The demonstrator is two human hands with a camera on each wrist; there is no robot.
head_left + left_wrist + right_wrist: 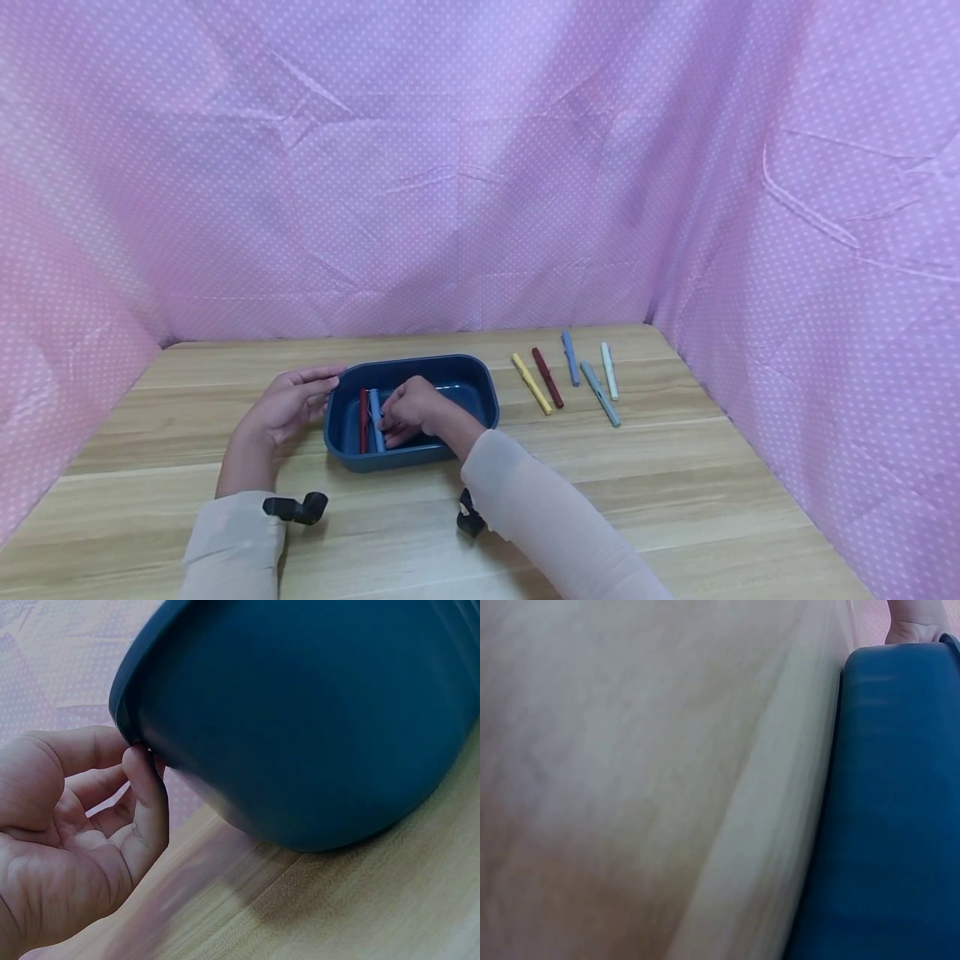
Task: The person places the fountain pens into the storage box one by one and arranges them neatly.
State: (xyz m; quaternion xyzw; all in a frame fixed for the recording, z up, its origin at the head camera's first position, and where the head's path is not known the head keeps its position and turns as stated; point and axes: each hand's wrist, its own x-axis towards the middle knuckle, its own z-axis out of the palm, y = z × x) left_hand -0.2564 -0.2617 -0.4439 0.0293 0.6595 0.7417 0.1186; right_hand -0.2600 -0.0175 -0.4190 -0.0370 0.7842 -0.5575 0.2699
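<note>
A dark blue rectangular box sits on the table, its outer wall filling the right of the right wrist view. My left hand is at its left end, where thumb and fingers pinch the rim. Inside the box, my right hand reaches over the near rim and its curled fingers hold a blue pen. That pen lies upright in the view, beside a dark red pen at the left end. The right hand is out of sight in its own wrist view.
Right of the box lie a yellow pen, a dark red pen, another blue pen, a grey-teal pen and a pale mint pen. A pink dotted cloth hangs behind the wooden table.
</note>
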